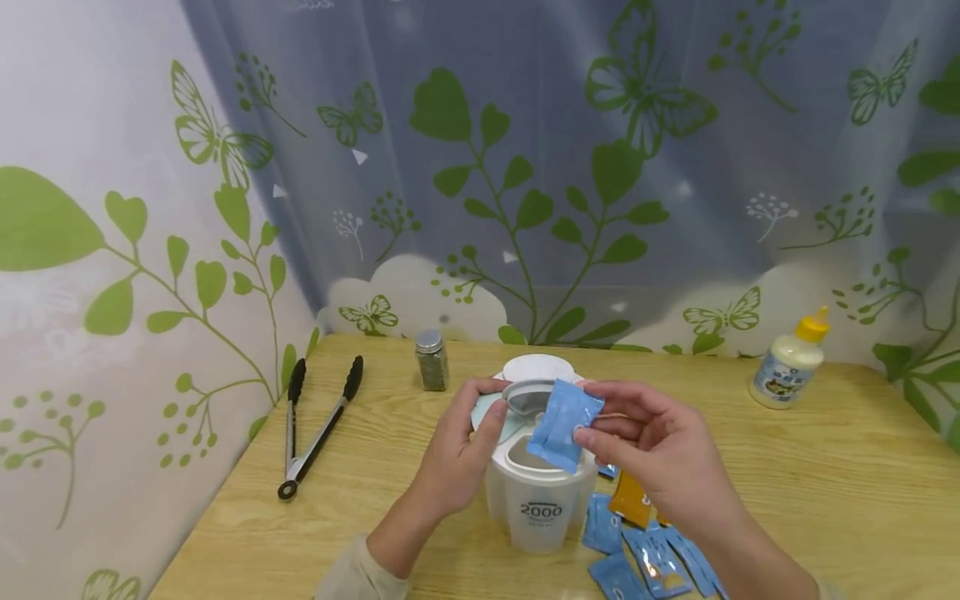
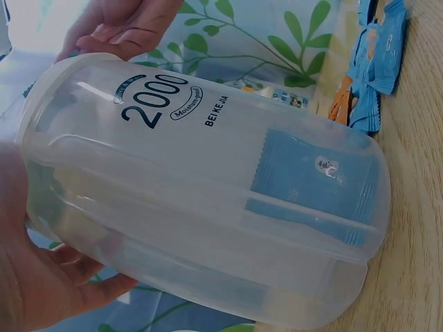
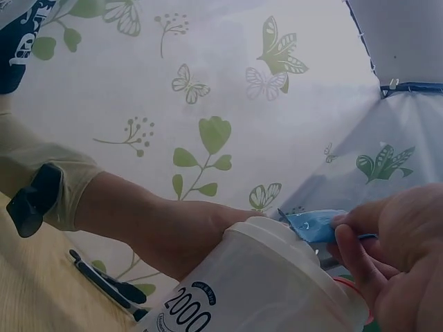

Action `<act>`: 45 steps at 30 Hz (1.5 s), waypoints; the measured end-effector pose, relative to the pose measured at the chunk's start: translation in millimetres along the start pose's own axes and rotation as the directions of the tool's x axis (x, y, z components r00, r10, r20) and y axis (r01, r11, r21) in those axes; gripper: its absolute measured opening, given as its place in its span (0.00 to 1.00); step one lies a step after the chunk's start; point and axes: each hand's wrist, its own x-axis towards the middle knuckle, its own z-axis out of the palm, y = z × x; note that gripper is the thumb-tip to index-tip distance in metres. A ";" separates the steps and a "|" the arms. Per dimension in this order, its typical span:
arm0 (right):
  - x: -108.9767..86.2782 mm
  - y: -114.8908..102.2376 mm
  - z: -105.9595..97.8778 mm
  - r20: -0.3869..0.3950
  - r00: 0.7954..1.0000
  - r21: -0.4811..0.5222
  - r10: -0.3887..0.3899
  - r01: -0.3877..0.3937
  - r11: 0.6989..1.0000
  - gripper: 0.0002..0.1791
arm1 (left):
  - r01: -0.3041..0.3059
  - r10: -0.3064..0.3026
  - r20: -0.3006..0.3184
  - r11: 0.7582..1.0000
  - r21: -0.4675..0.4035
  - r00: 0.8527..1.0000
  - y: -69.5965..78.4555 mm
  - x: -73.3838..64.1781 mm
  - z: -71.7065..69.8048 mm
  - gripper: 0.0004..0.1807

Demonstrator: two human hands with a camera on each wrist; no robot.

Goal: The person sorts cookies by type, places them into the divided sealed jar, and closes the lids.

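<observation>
A clear-walled tub point(image 1: 497, 504) with a white top stood on the worktop point(image 1: 862, 475), the number 2000 printed on its front. The left hand point(image 1: 461, 454) gripped the tub's top from the left side, its thumb lying near a raised, grey-rimmed flap point(image 1: 527, 392). The right hand point(image 1: 663, 442) pinched a blue packet point(image 1: 564, 427) between thumb and fingers, holding it tilted at the tub's top, where it hid part of the flap and of the opening point(image 1: 522, 454); whether the packet touched the rim could not be told. Through the tub's wall, the left wrist view showed a second blue packet point(image 2: 311, 183) in the lower part of the tub. Just to the right of the tub, loose blue packets point(image 1: 602, 527) and an orange packet point(image 1: 632, 498) lay close together, some of them partly hidden by the right arm. Behind the tub and to its left stood a small jar point(image 1: 432, 362) with a silver-coloured cap; farther left of the tub lay tongs point(image 1: 321, 444) with black tips, their arms spread. Well to the tub's right, toward the back, a squeeze bottle point(image 1: 786, 367) with a yellow cap stood upright. Behind the tub hung a curtain point(image 1: 555, 50) printed with green leaves and butterflies.
</observation>
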 end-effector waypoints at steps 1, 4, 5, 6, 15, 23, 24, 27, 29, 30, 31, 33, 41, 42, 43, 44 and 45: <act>0.3 -0.3 0.2 -0.001 1.000 -0.001 -0.010 0.010 1.000 0.22 | 0.001 -0.001 -0.001 1.000 0.000 1.000 -0.3 -0.2 0.0 0.14; 0.7 -0.5 1.1 -0.003 0.998 0.004 -0.055 0.055 0.998 0.21 | 0.007 -0.007 -0.004 1.000 -0.002 1.000 -1.3 -1.1 0.0 0.13; 0.7 -0.4 1.4 -0.001 0.997 -0.001 -0.075 0.075 0.997 0.20 | 0.008 -0.008 -0.004 1.000 -0.003 1.000 -1.6 -1.6 0.1 0.13; 0.5 -0.2 2.1 0.000 0.996 -0.014 -0.088 0.088 0.996 0.19 | 0.010 -0.010 -0.003 1.000 -0.004 1.000 -1.8 -2.0 0.3 0.13; -3.8 2.4 5.0 0.061 0.994 -0.116 -0.091 0.098 0.988 0.10 | 0.024 -0.024 0.003 1.000 -0.011 1.000 0.0 -3.0 -1.3 0.13; -2.0 5.8 -9.9 0.137 0.989 -0.003 -0.053 0.054 0.999 0.14 | -0.003 0.003 0.005 1.000 -0.020 1.000 -0.5 -0.6 -1.5 0.14; -1.7 6.4 -12.4 0.151 0.987 0.019 -0.055 0.053 0.998 0.15 | -0.004 0.004 0.004 1.000 -0.022 1.000 -0.8 -0.4 -1.3 0.14; -2.6 8.2 -19.1 0.176 0.983 0.050 -0.053 0.045 0.998 0.17 | -0.005 0.005 0.001 1.000 -0.028 1.000 -1.7 0.0 -0.7 0.14; -4.4 9.9 -23.4 0.187 0.981 0.054 -0.058 0.049 0.997 0.18 | -0.006 0.006 -0.001 0.999 -0.033 1.000 -2.2 0.4 -0.3 0.14; -5.7 11.0 -25.5 0.191 0.980 0.054 -0.060 0.051 0.997 0.19 | -0.007 0.007 -0.002 0.999 -0.033 1.000 -2.4 0.6 -0.2 0.14; -7.1 12.3 -27.6 0.195 0.979 0.051 -0.064 0.055 0.997 0.19 | -0.007 0.007 -0.005 0.999 -0.032 1.000 -2.4 0.6 -0.1 0.14; -10.4 16.0 -32.3 0.205 0.976 0.044 -0.074 0.067 0.997 0.20 | -0.003 0.002 -0.008 0.999 -0.034 1.000 -2.2 0.4 -0.1 0.13; -23.8 31.8 -60.0 0.293 0.956 0.040 -0.033 0.022 0.999 0.25 | -0.006 0.006 -0.001 1.000 -0.029 1.000 -1.1 0.3 -0.2 0.13; -25.0 33.8 -64.3 0.300 0.954 0.034 -0.016 0.005 0.999 0.26 | -0.008 0.008 0.001 1.000 -0.029 1.000 -1.4 0.4 -0.3 0.13; -26.3 36.2 -68.9 0.310 0.951 0.028 -0.008 -0.001 1.000 0.26 | -0.010 0.010 0.001 1.000 -0.030 1.000 -1.6 0.4 -0.4 0.14; -27.6 38.5 -73.4 0.315 0.949 0.021 0.014 -0.021 1.000 0.26 | -0.012 0.012 0.001 1.000 -0.029 1.000 -1.8 0.3 -0.4 0.14; -28.8 41.0 -77.7 0.318 0.947 0.015 0.033 -0.040 0.999 0.27 | -0.011 0.011 -0.001 0.999 -0.031 1.000 -2.0 0.2 -0.5 0.13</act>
